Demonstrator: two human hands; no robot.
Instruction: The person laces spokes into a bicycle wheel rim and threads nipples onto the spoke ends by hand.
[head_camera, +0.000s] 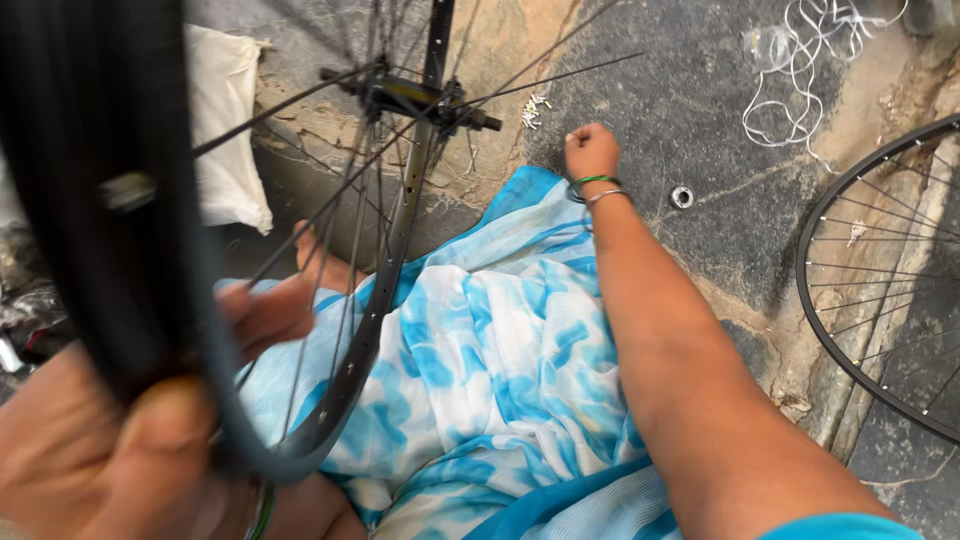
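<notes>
Near at the left, my left hand (130, 450) grips the rim of a spoked bicycle wheel (375, 290), thumb pressed on the near face and fingers curled round the far side, so the wheel stands upright over my lap on the blue and white cloth (500, 370). Its hub and axle (415, 100) sit high at the far middle, with spokes fanning down to the rim. Far across the cloth I stretch my right hand (590, 150) out to the dark stone floor (700, 90); the fingers are bunched into a loose fist, knuckles towards me, and I cannot tell whether they have anything pinched inside. Two bangles (598, 188) ring that wrist. A small heap of pale spoke nipples (536, 108) lies just beyond and left of the hand, near but not touching

I judge the step in hand to be fetching a small part for lacing the wheel. Picking from that heap calls for a fine fingertip pinch and a short reach left, while the left hand holds the rim steady

The right arm is nearly straight, forearm running from the near right corner to the far middle. A metal washer (682, 196) lies right of the wrist, a second spoked wheel (880, 290) lies flat at the right edge, and a tangle of white wire (800, 80) sits at the far right
</notes>
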